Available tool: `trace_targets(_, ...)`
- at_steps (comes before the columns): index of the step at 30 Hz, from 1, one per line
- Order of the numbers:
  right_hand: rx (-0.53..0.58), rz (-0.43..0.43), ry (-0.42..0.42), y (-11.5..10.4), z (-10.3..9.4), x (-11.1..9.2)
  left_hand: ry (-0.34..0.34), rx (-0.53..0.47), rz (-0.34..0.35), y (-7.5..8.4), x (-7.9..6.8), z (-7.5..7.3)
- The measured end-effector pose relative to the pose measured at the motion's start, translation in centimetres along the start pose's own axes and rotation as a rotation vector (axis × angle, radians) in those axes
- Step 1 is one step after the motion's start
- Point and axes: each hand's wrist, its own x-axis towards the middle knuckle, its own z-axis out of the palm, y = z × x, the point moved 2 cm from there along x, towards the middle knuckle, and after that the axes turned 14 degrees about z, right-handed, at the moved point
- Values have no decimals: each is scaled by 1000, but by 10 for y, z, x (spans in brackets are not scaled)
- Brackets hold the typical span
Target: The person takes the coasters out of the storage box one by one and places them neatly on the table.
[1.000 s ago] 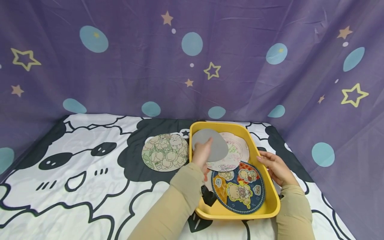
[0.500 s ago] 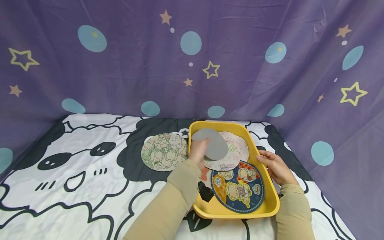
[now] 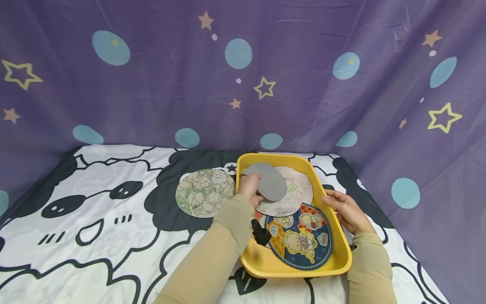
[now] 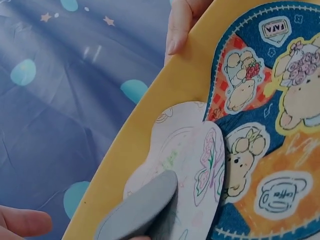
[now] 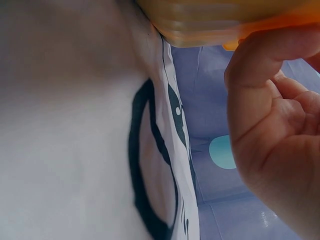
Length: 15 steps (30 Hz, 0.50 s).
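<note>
A yellow plastic bin [image 3: 300, 274] holds several round mats. My left hand [image 3: 250, 185] reaches over its left rim and pinches a plain grey mat [image 3: 271, 181]. The left wrist view shows the grey mat [image 4: 140, 205] tilted, its edge raised above a pale pink mat [image 4: 192, 145] with line drawings. Nearer the front lies a navy mat [image 3: 300, 245] with bear pictures. Part of a reddish mat [image 3: 259, 215] shows beneath. My right hand [image 3: 349, 211] grips the bin's right rim, and its curled fingers [image 5: 255, 75] show beside the bin in the right wrist view.
A cream and green floral mat [image 3: 205, 193] lies on the cloth left of the bin. Black and white cartoon cloth [image 3: 114, 228] covers the table. A purple curtain [image 3: 171, 84] with stars and blue dots hangs behind. A black attachment [image 3: 261, 233] sits by the left wrist.
My left hand has drawn slightly left, its fingers now pinching the grey mat's left edge, and the mat has tilted a little. The right hand has stayed on the rim.
</note>
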Motion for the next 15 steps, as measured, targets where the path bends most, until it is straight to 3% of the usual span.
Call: trace_targets(15, 4, -2, 2, 0, 0, 0, -10, -100, -75, 0, 4, -6)
